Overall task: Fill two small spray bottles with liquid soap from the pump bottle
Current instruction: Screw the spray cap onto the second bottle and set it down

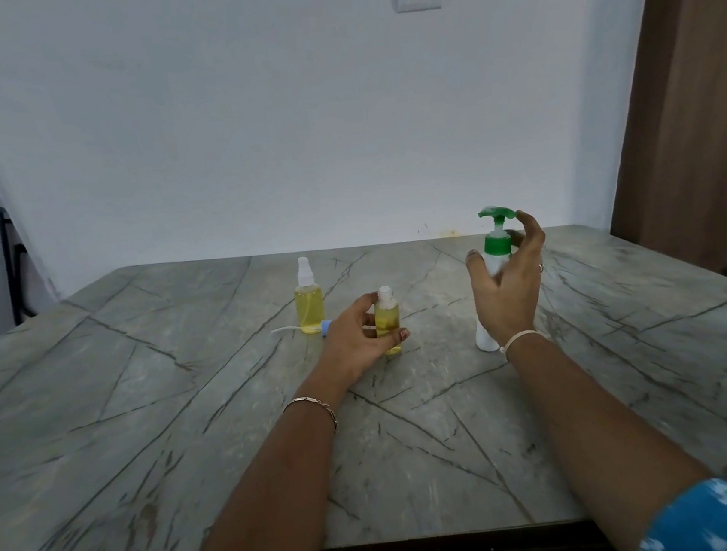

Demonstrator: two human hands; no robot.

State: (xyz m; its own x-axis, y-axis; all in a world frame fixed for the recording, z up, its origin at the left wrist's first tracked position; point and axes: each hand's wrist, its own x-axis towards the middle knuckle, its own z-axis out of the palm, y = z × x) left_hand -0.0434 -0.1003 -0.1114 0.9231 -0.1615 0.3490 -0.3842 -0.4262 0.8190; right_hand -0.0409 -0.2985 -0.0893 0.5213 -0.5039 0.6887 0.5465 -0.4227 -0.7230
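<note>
Left hand [359, 338] grips the uncapped spray bottle [387, 313], partly filled, upright at mid-table [233, 423]. Right hand [508, 278], fingers spread, hovers at the pump bottle [496, 245]. Centre the neck under the nozzle before pressing. Behind: capped spray bottle [309, 303], full.

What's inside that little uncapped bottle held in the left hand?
Yellow liquid shows through the small clear uncapped bottle, up to near its shoulder. The left hand wraps round its lower body, hiding part of the liquid there.
</note>
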